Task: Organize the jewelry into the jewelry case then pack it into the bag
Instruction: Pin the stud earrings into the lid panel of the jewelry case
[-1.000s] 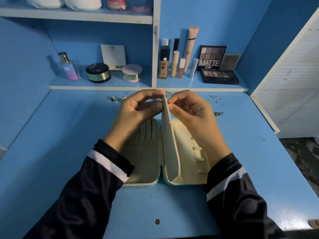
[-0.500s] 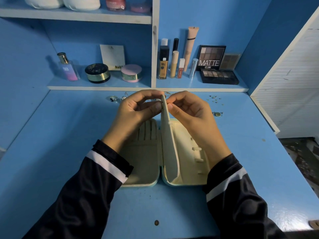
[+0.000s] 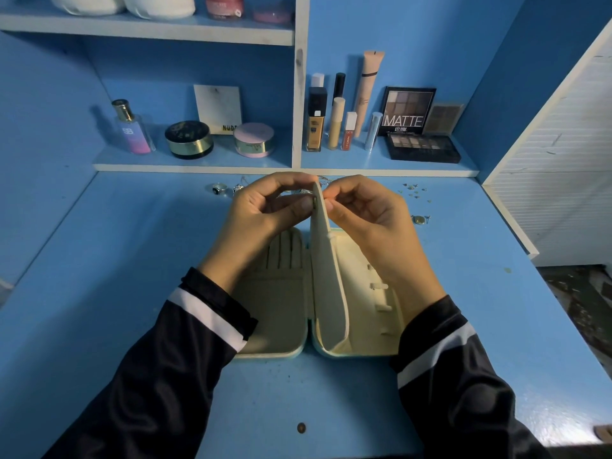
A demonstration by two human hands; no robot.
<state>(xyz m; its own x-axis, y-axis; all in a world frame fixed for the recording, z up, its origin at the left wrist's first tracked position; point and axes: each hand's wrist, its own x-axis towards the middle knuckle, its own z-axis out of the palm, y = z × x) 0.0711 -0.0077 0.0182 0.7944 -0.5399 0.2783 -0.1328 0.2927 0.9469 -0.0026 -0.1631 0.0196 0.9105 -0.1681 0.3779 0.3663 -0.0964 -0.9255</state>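
Two pinch grips: left hand [image 3: 265, 215] and right hand [image 3: 366, 218] clamp upright centre flap [image 3: 329, 279] of open jewelry case [image 3: 276, 316], far end.

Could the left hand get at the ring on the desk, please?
Probably yes: the ring lies on bare desk close beside the left hand, nothing between, though that hand pinches the case flap now.

The tabletop [image 3: 99, 293] lay open to the left and right of the jewelry case [image 3: 275, 313], and in front of it between the two sleeves [image 3: 172, 376]; over the case itself the way was barred by its upright flap [image 3: 328, 276], with the left hand [image 3: 265, 213] and right hand [image 3: 364, 217] meeting in a grip on its top edge; behind them a ring [image 3: 219, 189] and scattered small pieces [image 3: 414, 190] lay near the shelf [image 3: 198, 167] edge; a white cabinet [image 3: 546, 193] walled off the right side.
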